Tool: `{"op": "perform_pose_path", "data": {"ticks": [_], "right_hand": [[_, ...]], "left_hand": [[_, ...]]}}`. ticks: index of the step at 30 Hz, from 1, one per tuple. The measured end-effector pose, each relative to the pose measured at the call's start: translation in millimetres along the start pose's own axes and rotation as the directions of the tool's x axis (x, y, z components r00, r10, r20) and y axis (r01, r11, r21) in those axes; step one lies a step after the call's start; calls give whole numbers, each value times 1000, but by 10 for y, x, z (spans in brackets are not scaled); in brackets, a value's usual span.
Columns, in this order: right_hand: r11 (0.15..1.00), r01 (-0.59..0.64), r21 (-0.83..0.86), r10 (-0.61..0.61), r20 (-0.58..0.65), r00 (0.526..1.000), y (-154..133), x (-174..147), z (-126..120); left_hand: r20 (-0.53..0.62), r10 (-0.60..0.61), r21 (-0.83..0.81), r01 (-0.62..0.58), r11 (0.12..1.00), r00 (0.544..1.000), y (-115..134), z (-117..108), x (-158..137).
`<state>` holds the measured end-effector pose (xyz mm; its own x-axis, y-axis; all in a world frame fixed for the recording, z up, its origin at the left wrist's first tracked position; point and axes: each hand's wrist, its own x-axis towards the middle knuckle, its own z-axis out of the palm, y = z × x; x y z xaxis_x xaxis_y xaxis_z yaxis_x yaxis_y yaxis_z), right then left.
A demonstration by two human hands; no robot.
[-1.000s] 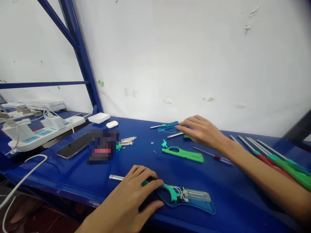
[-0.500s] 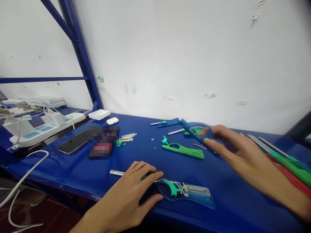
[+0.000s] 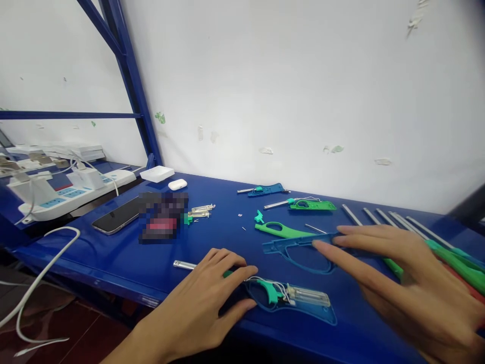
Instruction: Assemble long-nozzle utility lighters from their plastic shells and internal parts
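Observation:
My left hand [image 3: 214, 296] is closed over the barrel end of an opened blue gas lighter [image 3: 322, 314] lying at the table's front. The lighter's metal tube [image 3: 184, 265] sticks out left of my fingers. In the open shell are a teal trigger [image 3: 271, 291], white wires and a clear fuel tank [image 3: 308, 296]. My right hand [image 3: 390, 273] holds the right end of a loose blue half-shell [image 3: 291, 242] between thumb and fingers. This shell is just above or on the table; I cannot tell which.
Behind lie a green half-shell [image 3: 282, 230], a teal trigger piece [image 3: 258, 216], and opened green [image 3: 312, 205] and blue [image 3: 267, 189] lighters. Several lighters [image 3: 447, 255] lie at right. On the left are a phone [image 3: 117, 215], a white earbud case [image 3: 178, 184] and a power strip [image 3: 76, 194].
My right hand has brought the blue half-shell down and toward me, turning it to lie flatter. My left hand stays on the opened lighter.

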<state>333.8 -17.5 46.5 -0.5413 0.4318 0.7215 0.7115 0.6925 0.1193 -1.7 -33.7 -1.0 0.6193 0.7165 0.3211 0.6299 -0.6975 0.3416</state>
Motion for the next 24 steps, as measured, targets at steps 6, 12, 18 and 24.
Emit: {"op": "perform_pose_path", "data": {"ticks": [6,12,18,24], "right_hand": [[977,137,-163,-154,-93,984,72,133,157],[973,156,-168,-132,141,981,451,495,647],[982,140,-129,-84,367,926,813,805,1190],[993,111,-44,-74,499,864,834,1038,1400]], "left_hand": [[21,-16,-3,16,1000,1000,-2,1,0],[40,-38,-18,39,999,998,-13,21,-7],[22,-31,11,31,999,999,-40,32,-16],[-5,-8,17,8,1000,1000,-31,32,-15]]}}
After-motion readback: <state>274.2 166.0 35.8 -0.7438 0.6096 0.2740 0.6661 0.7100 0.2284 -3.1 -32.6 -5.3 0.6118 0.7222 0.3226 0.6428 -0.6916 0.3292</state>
